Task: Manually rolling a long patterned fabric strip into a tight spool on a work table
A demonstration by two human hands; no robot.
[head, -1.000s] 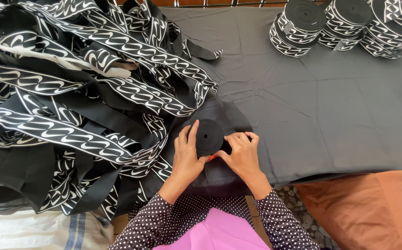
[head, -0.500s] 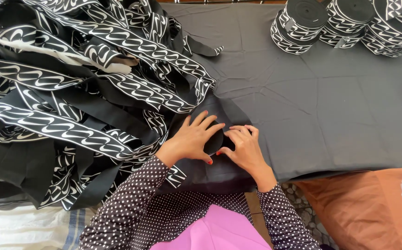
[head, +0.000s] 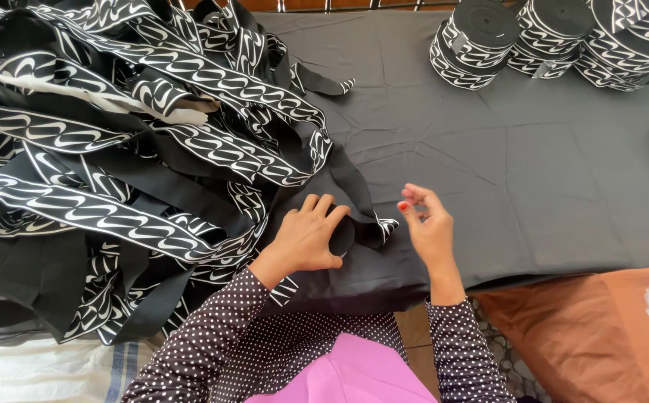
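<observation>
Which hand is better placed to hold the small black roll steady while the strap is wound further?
Probably the left hand: it already covers the small black roll on the dark cloth. The right hand is lifted beside it, empty.

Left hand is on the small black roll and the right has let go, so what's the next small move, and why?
Probably bring the right hand back to pinch the patterned band end beside the small roll. The left hand presses the roll on the dark cloth, but the right hovers open, touching nothing, and the loose end sticks out, so the winding may slacken.
</observation>
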